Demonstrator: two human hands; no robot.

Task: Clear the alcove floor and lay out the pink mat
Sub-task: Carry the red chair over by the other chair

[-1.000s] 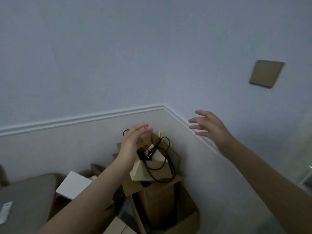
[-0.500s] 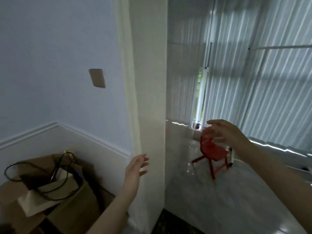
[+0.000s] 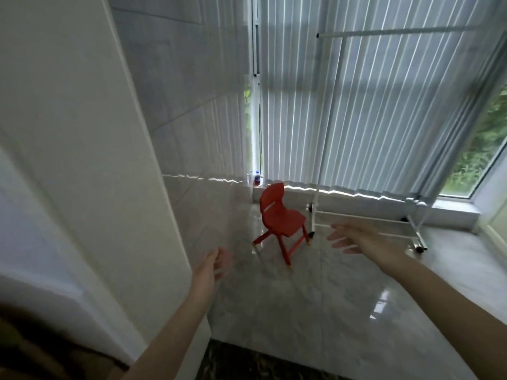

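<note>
Across the middle of the head view, we see the alcove floor, glossy pale tile, with a red chair standing near its far left corner and a white wheeled rack just right of it, along the window. Our left hand at lower centre and our right hand at centre right are both stretched forward, blurred, with fingers spread; neither grip holds anything or touches the chair. We see no pink mat anywhere in this frame, so we cannot say where it is.

We judge the clearing not yet begun: chair and rack both sit on the floor. What could go wrong: the tile looks slick, so a hurried step or a dragged chair leg might slip or scrape; the rack, being on wheels, could roll off or knock the blinds if pushed carelessly.

Containers: only a small bottle on the sill behind the chair; its contents are too small to tell.
</note>
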